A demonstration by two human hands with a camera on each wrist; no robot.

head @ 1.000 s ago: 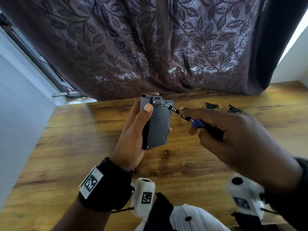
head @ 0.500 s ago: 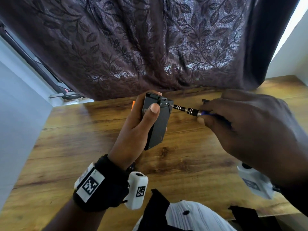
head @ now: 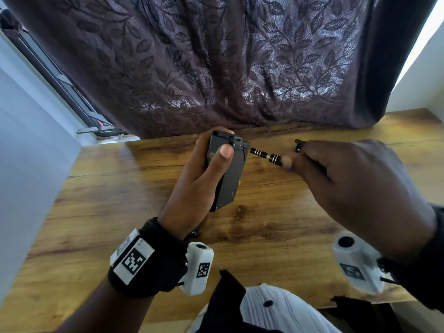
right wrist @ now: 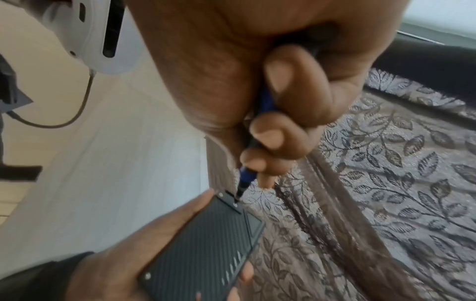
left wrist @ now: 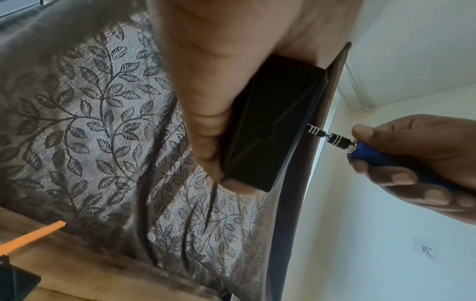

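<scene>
Fingers [right wrist: 246, 271] of left hand [head: 192, 188] wrapped round black case [head: 230, 179], right hand [head: 355, 188] gripping screwdriver [head: 266, 157], tip against case's upper corner

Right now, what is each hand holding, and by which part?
The left hand grips the black case around its long edges, near the middle. The right hand holds the screwdriver by its blue handle.

No words or numbers are legible. Square black-and-white coded markers stand on the white tag of the left wristband [head: 134, 257], the left wrist camera [head: 203, 269] and the right wrist camera [head: 351, 272]. A pale mark on the black case [head: 230, 174] is partly covered by the thumb of the left hand [head: 192, 186] and cannot be read.
</scene>
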